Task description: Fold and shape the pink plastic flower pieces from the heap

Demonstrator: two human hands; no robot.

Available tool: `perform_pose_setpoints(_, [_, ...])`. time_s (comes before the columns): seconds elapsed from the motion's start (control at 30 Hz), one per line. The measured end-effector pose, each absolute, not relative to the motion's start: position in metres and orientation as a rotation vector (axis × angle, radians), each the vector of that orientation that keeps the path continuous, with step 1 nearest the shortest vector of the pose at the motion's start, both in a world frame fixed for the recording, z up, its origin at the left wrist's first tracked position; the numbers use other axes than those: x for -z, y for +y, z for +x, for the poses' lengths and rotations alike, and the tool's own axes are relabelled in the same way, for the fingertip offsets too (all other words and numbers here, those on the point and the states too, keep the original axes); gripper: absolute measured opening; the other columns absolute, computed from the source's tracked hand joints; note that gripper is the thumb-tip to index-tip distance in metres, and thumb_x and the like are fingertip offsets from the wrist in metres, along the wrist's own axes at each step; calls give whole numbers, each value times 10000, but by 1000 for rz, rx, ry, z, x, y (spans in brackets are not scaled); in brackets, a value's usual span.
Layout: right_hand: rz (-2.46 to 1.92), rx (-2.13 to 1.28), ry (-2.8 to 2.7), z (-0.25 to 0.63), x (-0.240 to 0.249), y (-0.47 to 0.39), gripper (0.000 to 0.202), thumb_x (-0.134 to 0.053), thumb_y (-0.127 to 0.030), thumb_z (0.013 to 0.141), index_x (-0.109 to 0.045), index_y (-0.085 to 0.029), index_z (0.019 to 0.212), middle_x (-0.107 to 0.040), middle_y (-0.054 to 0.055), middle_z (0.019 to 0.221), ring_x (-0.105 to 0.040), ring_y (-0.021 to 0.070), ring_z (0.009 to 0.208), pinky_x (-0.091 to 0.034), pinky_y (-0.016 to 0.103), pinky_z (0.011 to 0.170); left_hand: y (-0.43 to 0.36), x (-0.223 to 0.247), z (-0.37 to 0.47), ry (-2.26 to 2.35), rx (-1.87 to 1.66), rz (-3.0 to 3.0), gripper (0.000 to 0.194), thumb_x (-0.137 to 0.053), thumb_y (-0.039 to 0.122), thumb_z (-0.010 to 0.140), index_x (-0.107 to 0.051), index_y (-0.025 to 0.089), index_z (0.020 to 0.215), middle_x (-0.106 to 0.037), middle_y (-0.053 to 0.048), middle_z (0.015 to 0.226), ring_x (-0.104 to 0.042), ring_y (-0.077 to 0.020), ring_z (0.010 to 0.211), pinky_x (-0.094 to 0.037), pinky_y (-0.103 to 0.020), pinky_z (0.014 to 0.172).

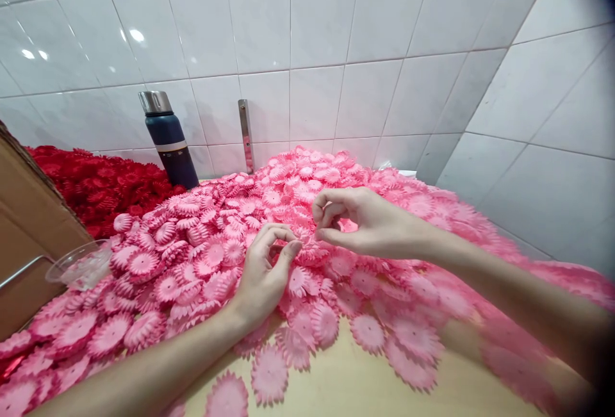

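Observation:
My left hand (267,271) is over the middle of a big heap of pink scalloped flower discs (298,177), its thumb and fingers curled into a pinch. Just right of it and a little higher, my right hand (362,220) is also closed, fingertips bent toward the thumb. The two sets of fingertips face each other a short way apart. Whatever lies between the fingers of either hand is too small or hidden to make out. Beneath both hands lie flat and cupped pink discs, several with a small hole in the centre.
A dark blue bottle (173,148) with a steel cap and a narrow metal strip (246,138) stand by the tiled wall (317,20). Dark red discs (106,186) are heaped at left, behind a cardboard box (33,237) and a clear plastic dish (79,266). Bare tabletop (327,385) shows in front.

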State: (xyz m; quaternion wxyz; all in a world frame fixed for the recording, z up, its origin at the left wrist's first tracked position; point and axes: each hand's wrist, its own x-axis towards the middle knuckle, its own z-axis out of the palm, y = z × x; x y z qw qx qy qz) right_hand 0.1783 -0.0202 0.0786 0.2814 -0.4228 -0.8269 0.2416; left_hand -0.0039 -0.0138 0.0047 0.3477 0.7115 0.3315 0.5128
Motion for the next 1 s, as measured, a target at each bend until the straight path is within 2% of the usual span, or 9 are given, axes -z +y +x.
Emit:
perform_pose_setpoints(0.27, [-1235,-8,-2281,175,-78,-20,146,-463,-64,731,-433,-196,787,-552,16,692,-493,134,601,-369,271,550,-16,-8,-2,896,-1390,1862,137,-488,221,881,-523,188,753,-529,-30,845,-505,-154,813,-402,-261,743])
perform_pose_setpoints(0.47, [-1376,272,-2240,177,-74,-19,173,-369,-24,773,-426,-187,768,-529,51,688,-464,148,578,-347,294,541,-18,-8,-4,897,-1425,1860,148,-470,208,889,-523,186,753,-516,-26,836,-499,-146,779,-414,-254,713])
perform_pose_setpoints(0.57, [-1491,379,-2091,196,-81,-14,137,-402,-61,786,-460,-186,782,-544,64,695,-482,160,569,-350,306,543,-15,-5,-6,955,-1477,1808,122,-494,235,880,-551,184,784,-539,-32,845,-516,-152,785,-430,-261,712])
perform_pose_setpoints(0.63, [-1496,347,-2021,208,-89,-10,70,-457,-124,802,-484,-189,805,-571,65,700,-519,177,590,-364,310,553,-13,-2,-7,997,-1515,1740,106,-516,253,869,-581,182,827,-573,-44,883,-543,-164,837,-444,-272,748])
perform_pose_setpoints(0.7, [-1510,302,-1944,212,-95,-7,30,-505,-209,827,-514,-187,845,-591,62,678,-532,182,572,-368,311,543,-10,1,-7,998,-1523,1638,143,-518,248,867,-599,187,967,-600,-64,1009,-561,-180,946,-457,-293,812])
perform_pose_setpoints(0.8, [-1620,230,-1925,201,-95,-7,178,-514,-343,861,-560,-171,876,-564,38,576,-469,146,446,-333,293,471,-9,3,-6,953,-1527,1516,333,-500,193,867,-522,222,1198,-556,-77,1222,-535,-183,1099,-452,-327,907])
perform_pose_setpoints(0.87, [-1548,-47,-2210,184,-90,-15,236,-489,-382,880,-582,-169,841,-562,24,568,-458,118,424,-332,264,443,-9,3,-6,938,-1545,1511,383,-492,165,864,-495,234,1241,-535,-73,1270,-514,-178,1147,-424,-346,966])
perform_pose_setpoints(0.93, [-1245,-412,-2567,164,-82,-27,203,-556,-380,845,-606,-189,890,-627,30,719,-549,124,559,-391,239,492,-10,3,-6,935,-1561,1530,375,-488,160,864,-507,230,1232,-540,-70,1269,-504,-179,1165,-397,-359,1001])
perform_pose_setpoints(1.0, [-1090,-408,-2714,148,-74,-37,150,-609,-289,810,-625,-197,927,-640,49,882,-573,136,668,-398,229,515,-10,3,-6,939,-1576,1542,342,-488,165,863,-533,222,1198,-560,-66,1237,-512,-182,1154,-394,-363,1004])
